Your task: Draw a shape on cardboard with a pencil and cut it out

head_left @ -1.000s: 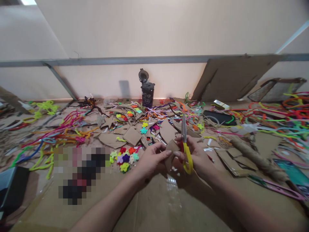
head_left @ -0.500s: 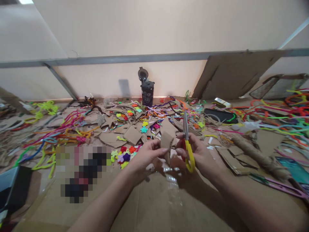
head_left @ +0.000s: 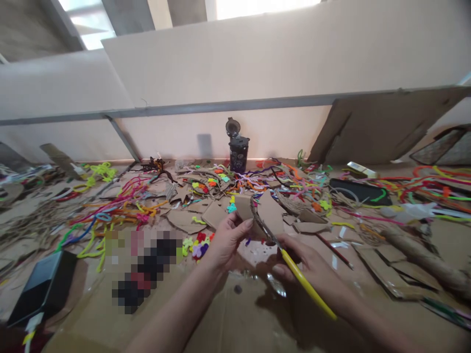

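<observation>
My left hand [head_left: 230, 240] pinches a small cardboard piece [head_left: 243, 208] between thumb and fingers, at the middle of the view. Close on its right, my right hand [head_left: 300, 260] holds yellow-handled scissors [head_left: 307, 284]. The blades point up and left, along the dark cut edge of the cardboard, and are partly hidden by it. Behind the hands lies a larger pale cardboard piece [head_left: 270, 211]. Small coloured flowers [head_left: 200, 247] lie just left of my left hand.
A dark bottle [head_left: 239, 154] with its lid up stands near the back wall. Coloured pipe cleaners [head_left: 136, 189] and cardboard scraps cover the table. A black box [head_left: 44, 287] sits at left, a black tray [head_left: 358, 192] at right. A cardboard sheet [head_left: 382, 130] leans at back right.
The view has tilted up and shifted left. The scissors have turned from upright to slanting up-left, meeting the cardboard edge. The cardboard in my left hand has turned.
</observation>
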`<state>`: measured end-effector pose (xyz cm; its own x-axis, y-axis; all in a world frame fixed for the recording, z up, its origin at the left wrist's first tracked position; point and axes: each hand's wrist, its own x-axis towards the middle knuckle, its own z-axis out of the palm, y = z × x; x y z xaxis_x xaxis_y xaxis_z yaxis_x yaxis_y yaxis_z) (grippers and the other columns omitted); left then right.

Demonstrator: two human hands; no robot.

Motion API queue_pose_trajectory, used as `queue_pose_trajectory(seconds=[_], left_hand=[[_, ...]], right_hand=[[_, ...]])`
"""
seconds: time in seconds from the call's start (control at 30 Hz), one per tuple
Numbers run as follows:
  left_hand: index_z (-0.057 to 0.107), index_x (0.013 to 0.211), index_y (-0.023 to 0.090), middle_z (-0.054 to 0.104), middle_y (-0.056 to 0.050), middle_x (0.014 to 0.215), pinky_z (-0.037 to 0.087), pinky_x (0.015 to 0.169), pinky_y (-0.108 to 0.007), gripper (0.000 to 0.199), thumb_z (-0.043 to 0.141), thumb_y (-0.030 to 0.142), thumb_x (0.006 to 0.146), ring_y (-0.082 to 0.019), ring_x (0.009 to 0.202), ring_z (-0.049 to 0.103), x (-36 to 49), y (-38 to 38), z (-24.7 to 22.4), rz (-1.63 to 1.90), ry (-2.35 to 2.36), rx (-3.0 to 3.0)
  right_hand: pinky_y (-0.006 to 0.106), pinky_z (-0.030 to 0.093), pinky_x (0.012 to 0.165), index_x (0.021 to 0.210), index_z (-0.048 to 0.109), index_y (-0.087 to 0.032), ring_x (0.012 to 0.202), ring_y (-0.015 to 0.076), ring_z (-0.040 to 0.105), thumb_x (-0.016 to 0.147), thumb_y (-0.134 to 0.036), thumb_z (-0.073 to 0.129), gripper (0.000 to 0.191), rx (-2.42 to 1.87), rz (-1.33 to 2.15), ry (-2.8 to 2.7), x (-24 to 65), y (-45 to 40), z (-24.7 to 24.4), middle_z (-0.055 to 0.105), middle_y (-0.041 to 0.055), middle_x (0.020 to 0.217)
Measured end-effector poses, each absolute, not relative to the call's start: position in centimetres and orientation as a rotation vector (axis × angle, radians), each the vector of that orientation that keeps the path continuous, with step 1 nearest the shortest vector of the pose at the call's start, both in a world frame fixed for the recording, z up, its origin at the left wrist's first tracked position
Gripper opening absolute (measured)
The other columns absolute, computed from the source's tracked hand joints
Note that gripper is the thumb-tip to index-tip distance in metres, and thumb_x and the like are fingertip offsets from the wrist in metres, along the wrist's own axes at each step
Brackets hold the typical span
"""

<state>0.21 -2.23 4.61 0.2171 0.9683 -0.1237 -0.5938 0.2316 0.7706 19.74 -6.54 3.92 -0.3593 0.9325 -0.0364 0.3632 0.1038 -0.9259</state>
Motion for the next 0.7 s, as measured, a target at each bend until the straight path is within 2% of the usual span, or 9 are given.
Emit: queue_pose_trajectory(seconds=[0.1,0.2,0.43,0.7], left_hand=[[0.071,0.110,0.016,0.079,-0.009,0.105,0.057,0.081,-0.031,0.054,0.094,0.030,0.064,-0.022,0.087,0.074,0.14,-2.17,4.39,1.216,0.668,0.705],[0.071,0.111,0.017,0.078,-0.009,0.107,0.058,0.081,-0.032,0.052,0.094,0.029,0.066,-0.021,0.089,0.073,0.05,-2.12,4.23,1.226,0.676,0.734],[0.070,0.111,0.016,0.078,-0.009,0.106,0.058,0.082,-0.032,0.051,0.093,0.031,0.067,-0.021,0.089,0.073,-0.12,-1.94,3.95,1.228,0.688,0.795],[0.070,0.111,0.018,0.079,-0.009,0.107,0.057,0.086,-0.031,0.054,0.095,0.029,0.064,-0.021,0.092,0.074,0.06,-2.00,3.72,1.232,0.647,0.741]], right_hand=[[0.035,0.049,0.079,0.121,0.064,-0.022,0.093,0.0271,0.063,0.084,-0.052,0.068,0.048,-1.310,1.166,-1.844,19.64,-6.85,4.13,0.069,0.0054,0.101],[0.036,0.047,0.076,0.113,0.065,-0.022,0.087,0.0262,0.062,0.084,-0.052,0.068,0.042,-1.424,0.982,-1.965,19.81,-6.94,4.21,0.067,0.0055,0.099],[0.035,0.048,0.073,0.116,0.066,-0.021,0.081,0.0239,0.062,0.083,-0.052,0.066,0.045,-1.500,0.813,-2.033,19.93,-6.99,4.22,0.068,0.0081,0.101],[0.033,0.049,0.073,0.117,0.069,-0.022,0.083,0.0248,0.067,0.087,-0.056,0.063,0.046,-1.486,0.743,-2.065,20.11,-6.95,3.81,0.072,0.0068,0.100]])
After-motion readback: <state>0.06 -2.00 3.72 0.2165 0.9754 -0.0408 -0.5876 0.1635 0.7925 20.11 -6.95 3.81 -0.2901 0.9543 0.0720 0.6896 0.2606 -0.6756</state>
